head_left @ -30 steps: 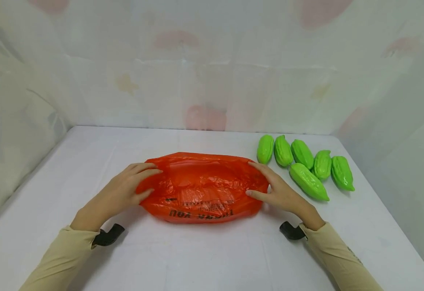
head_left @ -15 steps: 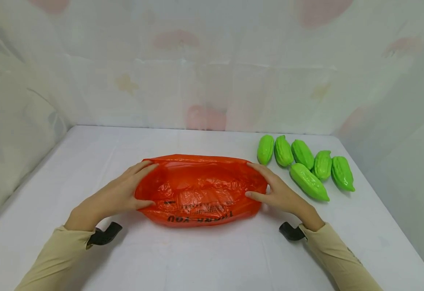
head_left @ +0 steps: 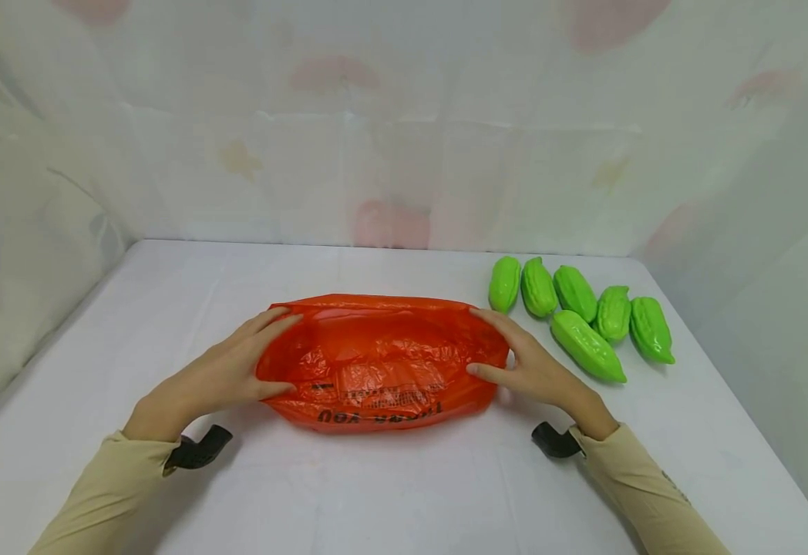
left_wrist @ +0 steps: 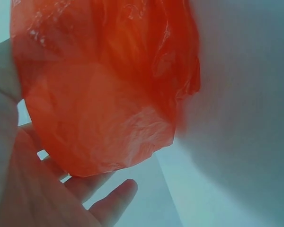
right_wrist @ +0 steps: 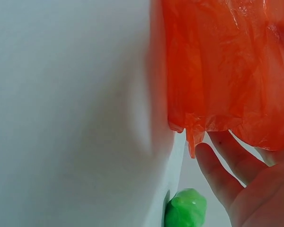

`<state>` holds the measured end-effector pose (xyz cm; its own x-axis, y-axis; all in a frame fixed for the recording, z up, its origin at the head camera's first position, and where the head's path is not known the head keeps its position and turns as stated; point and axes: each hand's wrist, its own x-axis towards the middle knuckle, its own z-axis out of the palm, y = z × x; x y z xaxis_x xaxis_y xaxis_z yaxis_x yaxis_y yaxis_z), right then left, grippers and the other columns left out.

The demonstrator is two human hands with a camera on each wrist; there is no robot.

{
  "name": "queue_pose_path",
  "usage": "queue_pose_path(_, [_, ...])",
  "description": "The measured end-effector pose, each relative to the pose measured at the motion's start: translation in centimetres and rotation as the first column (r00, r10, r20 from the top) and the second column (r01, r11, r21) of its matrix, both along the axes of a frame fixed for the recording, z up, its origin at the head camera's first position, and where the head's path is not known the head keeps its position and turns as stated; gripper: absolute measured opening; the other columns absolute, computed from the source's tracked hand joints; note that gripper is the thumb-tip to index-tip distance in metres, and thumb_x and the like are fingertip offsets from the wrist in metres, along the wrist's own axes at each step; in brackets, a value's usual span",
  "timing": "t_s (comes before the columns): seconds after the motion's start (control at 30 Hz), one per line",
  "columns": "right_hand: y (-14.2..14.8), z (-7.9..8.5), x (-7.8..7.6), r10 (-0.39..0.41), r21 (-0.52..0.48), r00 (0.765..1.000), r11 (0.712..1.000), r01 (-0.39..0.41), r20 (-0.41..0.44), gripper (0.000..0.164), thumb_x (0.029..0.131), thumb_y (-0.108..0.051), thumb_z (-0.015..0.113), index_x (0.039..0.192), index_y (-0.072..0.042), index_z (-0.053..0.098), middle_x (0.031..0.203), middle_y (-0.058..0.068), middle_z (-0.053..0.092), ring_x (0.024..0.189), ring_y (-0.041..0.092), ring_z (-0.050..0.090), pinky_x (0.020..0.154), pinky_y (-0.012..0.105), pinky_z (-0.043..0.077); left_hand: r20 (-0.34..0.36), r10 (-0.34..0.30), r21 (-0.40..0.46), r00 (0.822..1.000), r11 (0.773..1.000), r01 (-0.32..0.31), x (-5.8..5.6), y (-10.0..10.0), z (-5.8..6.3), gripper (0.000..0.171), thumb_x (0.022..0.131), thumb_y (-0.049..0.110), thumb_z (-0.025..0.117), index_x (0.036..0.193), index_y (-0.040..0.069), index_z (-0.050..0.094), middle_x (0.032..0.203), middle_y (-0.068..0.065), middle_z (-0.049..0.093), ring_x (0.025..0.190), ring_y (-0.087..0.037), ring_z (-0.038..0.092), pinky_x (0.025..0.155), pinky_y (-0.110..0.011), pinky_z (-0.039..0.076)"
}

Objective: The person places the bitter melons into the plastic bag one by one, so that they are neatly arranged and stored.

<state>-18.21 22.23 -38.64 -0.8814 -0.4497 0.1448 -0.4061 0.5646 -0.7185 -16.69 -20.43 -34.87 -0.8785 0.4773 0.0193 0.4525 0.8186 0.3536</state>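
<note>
A red plastic bag [head_left: 383, 351] lies across the middle of the white table, its mouth spread wide and facing up. Black "THANK YOU" lettering runs upside down along its near side. My left hand [head_left: 227, 370] grips the left end, thumb on the near rim and fingers over the far rim. At the opposite end, my right hand [head_left: 532, 366] holds the bag the same way. The left wrist view shows the bag's end [left_wrist: 94, 109] against the palm, some fingertips hidden behind it. In the right wrist view, the right fingers [right_wrist: 220, 175] curve around the bag's outside.
Several green, ridged, bitter-melon-like vegetables [head_left: 587, 347] lie at the table's back right, beyond my right hand. One green end [right_wrist: 185, 208] shows in the right wrist view. Pale patterned cloth [head_left: 390, 154] walls the table [head_left: 404, 493] at the back and sides.
Over the last second my left hand has shifted slightly left, its thumb lower on the near rim. The bag's left end has widened and its near side dropped a little. The right hand barely moved.
</note>
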Motion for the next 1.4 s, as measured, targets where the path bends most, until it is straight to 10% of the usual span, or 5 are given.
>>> queue_pose_path(0.73, [1.7, 1.4, -0.3, 0.015, -0.076, 0.988, 0.997, -0.027, -0.151, 0.074, 0.087, -0.014, 0.075, 0.151, -0.016, 0.039, 0.151, 0.007, 0.045, 0.124, 0.028, 0.059, 0.099, 0.050, 0.052, 0.025, 0.002, 0.092, 1.000, 0.996, -0.005, -0.2, -0.2, -0.6, 0.108, 0.077, 0.024, 0.084, 0.159, 0.016, 0.014, 0.158, -0.017, 0.027, 0.144, -0.042, 0.028, 0.102, -0.066, 0.043])
queue_pose_path(0.97, [3.2, 2.1, -0.3, -0.031, -0.039, 0.984, 0.999, 0.025, -0.174, 0.070, 0.087, -0.015, 0.075, 0.149, -0.017, 0.042, 0.146, 0.005, 0.052, 0.125, 0.027, 0.058, 0.101, 0.031, 0.050, 0.008, -0.015, 0.120, 1.000, 0.993, 0.014, -0.3, -0.2, -0.8, 0.107, 0.076, 0.021, 0.085, 0.158, 0.014, 0.016, 0.155, -0.015, 0.031, 0.140, -0.037, 0.033, 0.101, -0.062, 0.046])
queue_pose_path(1.4, [5.3, 1.0, -0.4, -0.069, -0.026, 0.992, 0.997, 0.066, -0.108, 0.066, 0.089, -0.018, 0.074, 0.147, -0.014, 0.044, 0.144, 0.011, 0.052, 0.127, 0.033, 0.053, 0.103, 0.054, 0.046, 0.006, -0.022, 0.084, 1.000, 0.996, 0.021, -0.2, 0.1, -0.2, 0.108, 0.077, 0.021, 0.085, 0.158, 0.012, 0.015, 0.156, -0.019, 0.027, 0.143, -0.044, 0.027, 0.102, -0.066, 0.042])
